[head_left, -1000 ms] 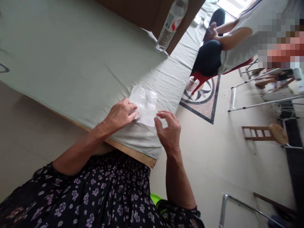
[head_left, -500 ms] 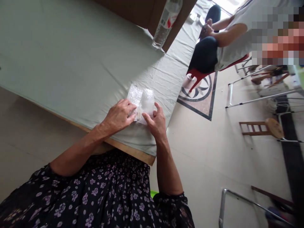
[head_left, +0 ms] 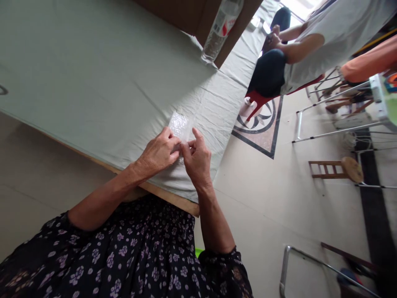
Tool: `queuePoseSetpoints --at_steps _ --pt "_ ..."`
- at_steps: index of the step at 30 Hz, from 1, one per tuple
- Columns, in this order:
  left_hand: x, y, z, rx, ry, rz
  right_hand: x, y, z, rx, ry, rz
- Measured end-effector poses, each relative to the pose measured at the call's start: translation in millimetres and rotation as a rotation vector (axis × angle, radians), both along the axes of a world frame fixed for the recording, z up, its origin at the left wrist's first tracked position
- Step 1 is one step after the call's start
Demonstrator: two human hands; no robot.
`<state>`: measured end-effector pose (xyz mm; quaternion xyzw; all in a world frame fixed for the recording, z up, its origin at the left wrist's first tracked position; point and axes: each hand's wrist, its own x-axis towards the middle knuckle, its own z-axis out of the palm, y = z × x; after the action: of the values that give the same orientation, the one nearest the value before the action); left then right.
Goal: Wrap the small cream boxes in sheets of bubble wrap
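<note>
Hiding some bubble wrap (head_left: 179, 123), fingers (head_left: 186, 152) seemingly pinch it.

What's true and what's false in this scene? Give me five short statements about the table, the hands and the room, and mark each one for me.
1. Both the left hand and the right hand are at the bubble wrap. True.
2. The left hand is around the bottle. False: its fingers are at the bubble wrap, and the bottle is apart from both hands, by the brown box.
3. The bottle's label has red on it. True.
4. The tablecloth is dark red. False: the tablecloth is a pale grey-green.
5. The wooden stool has a square seat. False: its seat is round.
</note>
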<state>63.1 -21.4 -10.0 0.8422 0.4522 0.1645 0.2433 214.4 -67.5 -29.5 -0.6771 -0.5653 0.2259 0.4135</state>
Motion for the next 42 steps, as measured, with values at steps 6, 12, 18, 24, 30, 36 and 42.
queuePoseSetpoints --at_steps 6,12,18,24,30,36,42 --pt "3 -2 3.5 -0.007 0.043 -0.004 8 -1 0.0 0.005 0.071 -0.005" --pt "6 -2 5.5 -0.018 0.043 -0.022 6 -1 3.3 -0.017 0.103 -0.007" --pt "2 -1 -5.5 -0.037 -0.127 0.024 8 -5 18.5 -0.121 0.062 0.184" --pt "0 -2 -14.3 -0.133 -0.351 0.115 22 -9 18.5 -0.083 -0.051 0.384" --pt "11 -9 -21.6 -0.029 -0.295 0.162 30 4 20.3 -0.130 -0.013 0.511" --pt "14 -15 -22.4 -0.015 -0.255 0.164 43 21 -1.6 -0.095 0.370 0.126" --pt "14 -18 -20.3 0.045 -0.181 0.129 51 50 -12.8 -0.358 0.400 0.025"
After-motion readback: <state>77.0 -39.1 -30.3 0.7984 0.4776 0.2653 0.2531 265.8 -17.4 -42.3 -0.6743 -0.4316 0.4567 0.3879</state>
